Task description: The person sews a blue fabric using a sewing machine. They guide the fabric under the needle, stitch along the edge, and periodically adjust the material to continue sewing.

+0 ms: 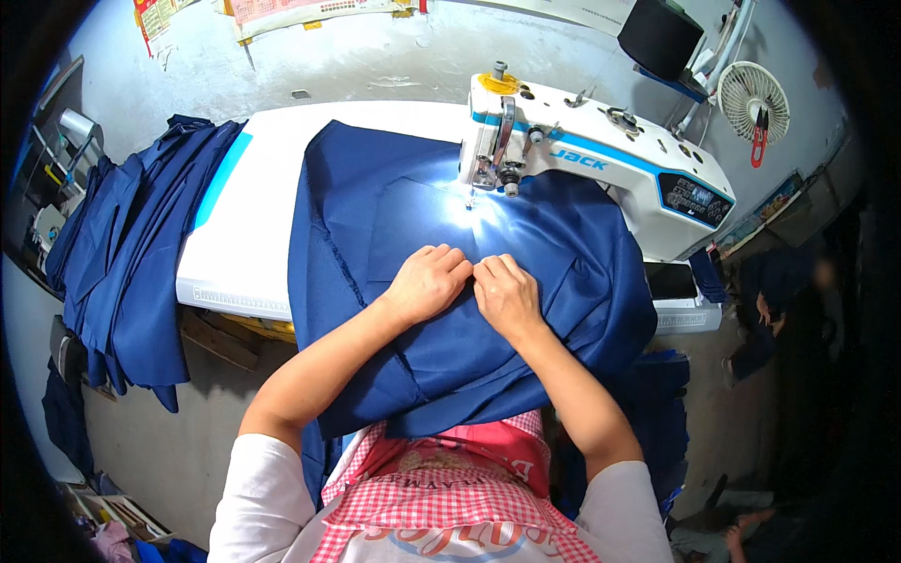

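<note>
A large navy blue fabric piece (413,216) spreads over the white sewing table and hangs down over my lap. Both hands meet on it, just in front of the lit needle area (469,202) of a white and blue sewing machine (582,141). My left hand (430,281) pinches the cloth with its fingers curled. Close beside it, my right hand (507,293) also pinches the cloth, the fingertips of the two nearly touching. A serged seam (340,267) runs down the fabric left of my left forearm.
A stack of navy fabric pieces (127,253) drapes over the table's left end. At the right lie a dark phone-like slab (670,281) and folded navy cloth (708,275). A black thread cone (661,39) and a small fan (754,98) with red snips (759,141) stand behind. Other people are at the right.
</note>
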Motion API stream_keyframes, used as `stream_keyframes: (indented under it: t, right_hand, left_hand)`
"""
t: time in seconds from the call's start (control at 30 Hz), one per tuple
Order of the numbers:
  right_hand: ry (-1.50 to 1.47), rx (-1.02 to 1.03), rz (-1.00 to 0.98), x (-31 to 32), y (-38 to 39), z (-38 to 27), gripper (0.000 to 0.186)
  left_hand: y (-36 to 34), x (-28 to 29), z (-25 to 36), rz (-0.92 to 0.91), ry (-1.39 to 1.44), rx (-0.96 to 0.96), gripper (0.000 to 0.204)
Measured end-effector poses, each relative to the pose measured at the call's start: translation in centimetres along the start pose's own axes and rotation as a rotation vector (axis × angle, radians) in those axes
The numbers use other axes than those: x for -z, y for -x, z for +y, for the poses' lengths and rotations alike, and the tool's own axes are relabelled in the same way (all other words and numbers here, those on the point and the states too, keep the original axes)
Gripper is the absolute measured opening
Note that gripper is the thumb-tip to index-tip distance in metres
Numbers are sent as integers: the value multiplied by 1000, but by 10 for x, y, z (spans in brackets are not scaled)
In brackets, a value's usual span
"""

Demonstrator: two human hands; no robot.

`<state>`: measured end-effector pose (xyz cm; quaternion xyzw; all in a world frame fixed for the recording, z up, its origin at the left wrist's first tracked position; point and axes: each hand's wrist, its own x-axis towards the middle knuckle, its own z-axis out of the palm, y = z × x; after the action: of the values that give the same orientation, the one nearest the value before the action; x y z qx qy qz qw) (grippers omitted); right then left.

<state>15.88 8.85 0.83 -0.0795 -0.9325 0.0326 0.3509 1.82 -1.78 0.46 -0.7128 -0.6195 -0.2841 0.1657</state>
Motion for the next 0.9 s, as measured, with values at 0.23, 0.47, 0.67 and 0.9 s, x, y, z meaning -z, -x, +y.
stream_keyframes:
  t: [0.23,0.47,0.67,0.9]
  right_hand:
    - [-508,-418,137,-14,-19,-46,28]
    - [-151,-204,51,-39,-51,19,7]
    - [34,-47,-37,-12,-23,37,21]
    - [366,-681,-240,18,7,41,28]
  left_hand:
    - [2,4,-6,401,-166,73,20]
    - [1,10,-9,342,203,165,21]
    - [7,5,-10,-12,89,-37,17]
    - [13,9,-5,-10,186,122,12]
